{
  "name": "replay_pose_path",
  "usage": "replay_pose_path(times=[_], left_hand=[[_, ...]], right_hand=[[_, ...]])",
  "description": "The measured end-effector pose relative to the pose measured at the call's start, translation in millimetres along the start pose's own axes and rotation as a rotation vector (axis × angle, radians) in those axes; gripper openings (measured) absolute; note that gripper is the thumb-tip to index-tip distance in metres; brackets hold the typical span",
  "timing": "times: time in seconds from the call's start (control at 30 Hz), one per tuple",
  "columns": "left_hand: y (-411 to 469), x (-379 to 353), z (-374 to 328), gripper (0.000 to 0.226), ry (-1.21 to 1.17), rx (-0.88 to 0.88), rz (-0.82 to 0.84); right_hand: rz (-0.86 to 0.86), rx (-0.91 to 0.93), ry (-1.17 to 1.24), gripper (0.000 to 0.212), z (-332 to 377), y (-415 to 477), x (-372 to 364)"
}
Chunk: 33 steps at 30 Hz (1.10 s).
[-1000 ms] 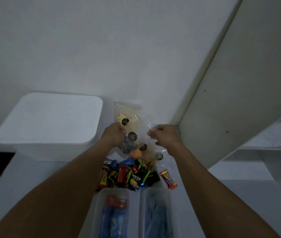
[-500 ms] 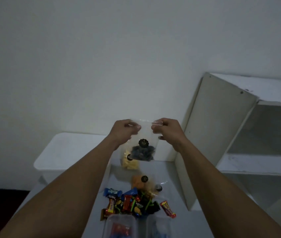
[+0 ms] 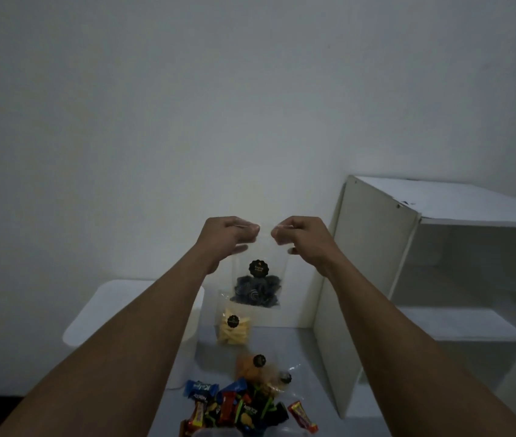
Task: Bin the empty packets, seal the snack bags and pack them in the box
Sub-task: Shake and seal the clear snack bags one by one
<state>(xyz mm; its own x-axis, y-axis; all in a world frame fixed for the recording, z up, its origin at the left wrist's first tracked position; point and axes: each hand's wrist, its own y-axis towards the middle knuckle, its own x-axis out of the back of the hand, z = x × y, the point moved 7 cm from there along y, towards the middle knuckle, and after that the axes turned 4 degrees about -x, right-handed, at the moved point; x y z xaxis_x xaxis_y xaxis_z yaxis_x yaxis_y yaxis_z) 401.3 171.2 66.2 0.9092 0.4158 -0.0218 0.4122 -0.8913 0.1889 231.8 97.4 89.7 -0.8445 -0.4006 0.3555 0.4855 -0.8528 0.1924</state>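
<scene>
The left grip and right grip each pinch a top corner of a clear bag of dark snacks, held up in the air before the wall. The bag hangs upright, long axis from 12 to 6 o'clock, mouth at 12, snacks settled at the bottom, and its round black label faces the person.

A second ago this bag was low over the table among the others; now it is well above them. Half a second ago the fingertips were farther apart on the top edge.

At 6 o'clock of the bag, a yellow bag stands near the box, with an orange bag and a heap of sweets nearer the person. The shelf has its side panel just at 3 o'clock of the right grip. The lidded box lies at 8 o'clock. There is free air all round the bag.
</scene>
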Motion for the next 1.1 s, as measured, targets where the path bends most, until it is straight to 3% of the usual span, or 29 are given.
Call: replay_pose_path(times=[0.13, 0.27, 0.33, 0.43, 0.6, 0.8, 0.97, 1.1], left_hand=[[-6, -6, -4, 0.024, -0.085, 0.047, 0.064], [-3, -3, -11, 0.021, -0.008, -0.001, 0.006], [-2, -1, -15, 0.019, 0.026, -0.033, -0.02], [-2, -3, -14, 0.021, 0.046, -0.037, 0.002], [-6, -1, -7, 0.017, -0.149, 0.001, 0.001], [-11, -8, -18, 0.009, -0.019, -0.129, -0.052], [-16, -10, -13, 0.022, -0.04, -0.037, 0.075], [-14, -5, -15, 0.006, 0.041, -0.072, 0.037]], right_hand=[[-0.018, 0.019, 0.012, 0.006, 8, -1, 9], [0.027, -0.026, 0.102, 0.013, 3, -5, 9], [0.047, -0.052, 0.176, 0.006, -1, -8, 8], [0.011, -0.007, 0.12, 0.007, 0, -10, 11], [-0.037, 0.02, 0.076, 0.009, 1, -13, 20], [0.007, 0.028, 0.012, 0.013, 7, -16, 6], [-0.037, 0.076, -0.033, 0.008, 14, -14, 7], [0.032, 0.059, -0.033, 0.011, 12, -14, -4]])
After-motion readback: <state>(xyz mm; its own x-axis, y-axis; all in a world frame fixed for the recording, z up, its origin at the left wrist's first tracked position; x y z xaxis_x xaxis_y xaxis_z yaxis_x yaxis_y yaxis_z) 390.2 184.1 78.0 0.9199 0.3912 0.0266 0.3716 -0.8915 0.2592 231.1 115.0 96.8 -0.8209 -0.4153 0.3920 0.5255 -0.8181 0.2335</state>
